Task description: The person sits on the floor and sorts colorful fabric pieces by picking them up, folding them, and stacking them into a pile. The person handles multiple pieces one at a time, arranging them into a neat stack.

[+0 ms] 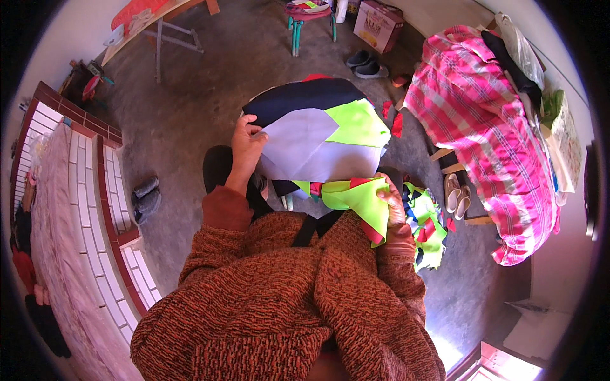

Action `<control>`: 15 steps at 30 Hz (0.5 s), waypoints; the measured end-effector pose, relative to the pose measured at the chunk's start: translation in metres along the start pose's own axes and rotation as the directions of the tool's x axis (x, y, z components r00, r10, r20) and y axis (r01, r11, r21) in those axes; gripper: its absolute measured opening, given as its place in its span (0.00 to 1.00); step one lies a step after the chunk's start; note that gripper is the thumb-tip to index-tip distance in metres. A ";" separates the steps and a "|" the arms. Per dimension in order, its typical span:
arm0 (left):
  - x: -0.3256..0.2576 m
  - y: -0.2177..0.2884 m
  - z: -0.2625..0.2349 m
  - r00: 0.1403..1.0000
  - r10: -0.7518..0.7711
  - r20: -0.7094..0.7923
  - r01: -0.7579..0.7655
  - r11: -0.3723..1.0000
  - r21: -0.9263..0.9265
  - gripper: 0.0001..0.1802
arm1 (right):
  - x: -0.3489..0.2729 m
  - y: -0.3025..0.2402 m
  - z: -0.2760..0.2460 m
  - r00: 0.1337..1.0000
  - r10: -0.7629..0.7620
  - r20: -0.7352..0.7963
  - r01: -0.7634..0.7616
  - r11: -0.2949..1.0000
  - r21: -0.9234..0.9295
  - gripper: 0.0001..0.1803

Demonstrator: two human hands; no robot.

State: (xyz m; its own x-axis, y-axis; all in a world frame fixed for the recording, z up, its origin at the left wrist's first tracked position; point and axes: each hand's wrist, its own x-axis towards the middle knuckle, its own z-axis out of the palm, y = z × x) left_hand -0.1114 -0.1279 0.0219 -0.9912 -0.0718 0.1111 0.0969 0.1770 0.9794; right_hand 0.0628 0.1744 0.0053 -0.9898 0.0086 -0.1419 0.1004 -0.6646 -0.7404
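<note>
My left hand (246, 141) grips the left edge of a patchwork fabric piece (318, 130) made of navy, pale lavender and neon yellow-green panels, held out flat in front of me. Lower down, my right hand (391, 202) clutches a bunched neon yellow-green cloth with red trim (356, 197), which joins the lower edge of the patchwork piece. Both forearms wear a rust-brown knit sweater.
A heap of neon and red fabric scraps (427, 228) lies at my right. A pink plaid blanket (483, 127) covers furniture on the right. Shoes (365, 63) and a green stool (310, 19) stand ahead, dark shoes (146, 197) and a white tiled ledge (95, 209) at left.
</note>
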 end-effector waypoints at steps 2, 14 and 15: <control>0.003 -0.007 -0.002 0.998 0.061 -0.033 -0.060 0.998 0.031 0.25 | 0.001 0.000 -0.001 1.000 -0.013 -0.001 0.013 1.000 -0.012 0.26; -0.025 0.042 0.014 0.836 0.548 0.034 -0.504 0.741 0.443 0.20 | 0.003 0.000 0.004 1.000 0.003 -0.027 0.001 0.989 0.147 0.21; -0.030 0.047 0.023 0.843 0.534 0.064 -0.521 0.782 0.343 0.18 | 0.003 0.000 0.004 1.000 0.001 -0.030 0.003 0.990 0.140 0.21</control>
State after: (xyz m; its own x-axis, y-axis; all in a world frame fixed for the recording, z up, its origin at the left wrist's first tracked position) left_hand -0.0787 -0.0950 0.0606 -0.7900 0.0971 0.6054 0.5611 0.5125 0.6500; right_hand 0.0599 0.1712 0.0074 -0.9863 0.0305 -0.1623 0.0819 -0.7628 -0.6414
